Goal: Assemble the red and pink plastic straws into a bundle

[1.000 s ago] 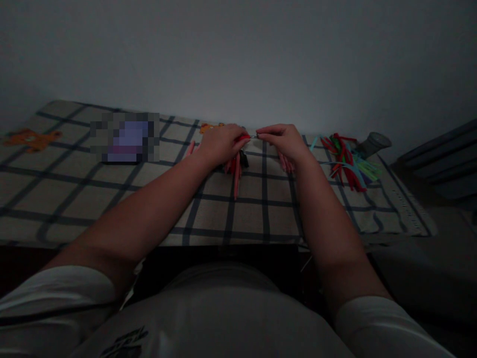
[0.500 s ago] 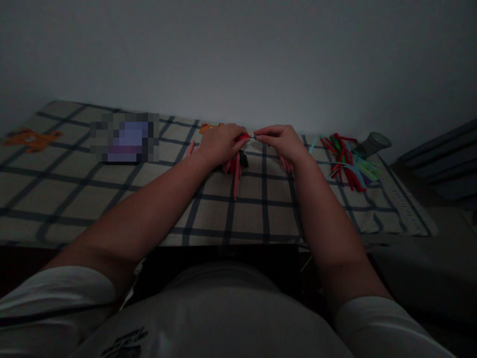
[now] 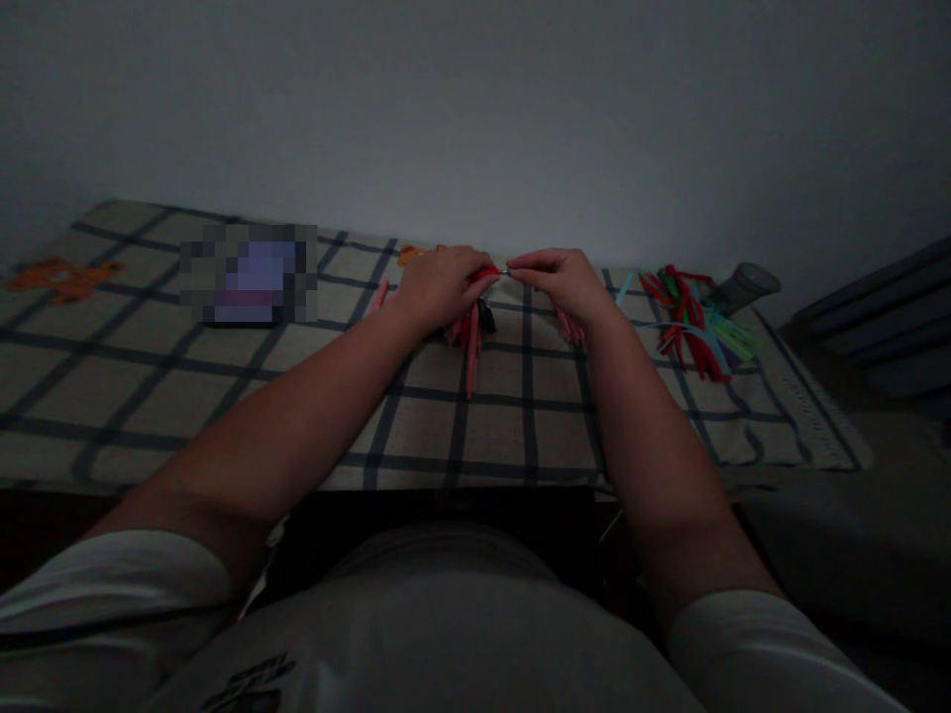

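Near the far side of the table, my left hand (image 3: 440,285) is closed in a pinch on a red strip (image 3: 486,271). From the strip's right end a small thin silvery piece (image 3: 504,271) sticks out, and the fingertips of my right hand (image 3: 563,279) are closed on it. Below my left hand lie pink and red strips (image 3: 471,361), with a small black object (image 3: 486,316) beside them. More pink strips (image 3: 571,327) lie partly hidden under my right hand. The light is dim, so the silvery piece's kind cannot be made out.
A checked cloth (image 3: 490,436) covers the table, which meets a wall at the back. To the right lies a pile of coloured strips (image 3: 694,332) beside a greenish glass (image 3: 747,285). On the left are a blurred-out screen (image 3: 260,282) and an orange bear-shaped piece (image 3: 65,279).
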Available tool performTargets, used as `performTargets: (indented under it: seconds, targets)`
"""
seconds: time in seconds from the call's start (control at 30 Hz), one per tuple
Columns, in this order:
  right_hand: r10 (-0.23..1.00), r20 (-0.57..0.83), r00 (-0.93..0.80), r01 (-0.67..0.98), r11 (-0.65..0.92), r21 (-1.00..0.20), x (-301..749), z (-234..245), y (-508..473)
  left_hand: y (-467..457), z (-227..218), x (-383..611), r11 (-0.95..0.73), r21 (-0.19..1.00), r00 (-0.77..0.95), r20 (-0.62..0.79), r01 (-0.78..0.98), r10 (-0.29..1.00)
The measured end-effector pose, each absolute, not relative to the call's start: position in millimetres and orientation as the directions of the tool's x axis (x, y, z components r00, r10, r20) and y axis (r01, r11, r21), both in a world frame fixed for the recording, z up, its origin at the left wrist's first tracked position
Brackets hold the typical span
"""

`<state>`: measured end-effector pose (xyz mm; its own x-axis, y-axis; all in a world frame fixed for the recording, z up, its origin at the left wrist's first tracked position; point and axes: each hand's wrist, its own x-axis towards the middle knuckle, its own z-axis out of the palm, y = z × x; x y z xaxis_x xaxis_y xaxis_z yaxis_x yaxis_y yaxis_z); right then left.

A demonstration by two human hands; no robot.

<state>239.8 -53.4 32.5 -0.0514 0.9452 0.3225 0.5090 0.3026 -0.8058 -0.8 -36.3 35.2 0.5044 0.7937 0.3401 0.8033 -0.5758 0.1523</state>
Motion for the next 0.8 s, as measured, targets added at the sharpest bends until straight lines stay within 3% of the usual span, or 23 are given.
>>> performTargets:
  seconds: [0.8]
  targets:
    - [0.928, 0.357, -0.111, 0.458, 0.366, -0.81, 238, 21, -46, -33, 34, -1, -0.598, 0.15, 0.536, 0.314, 0.787, 0.784]
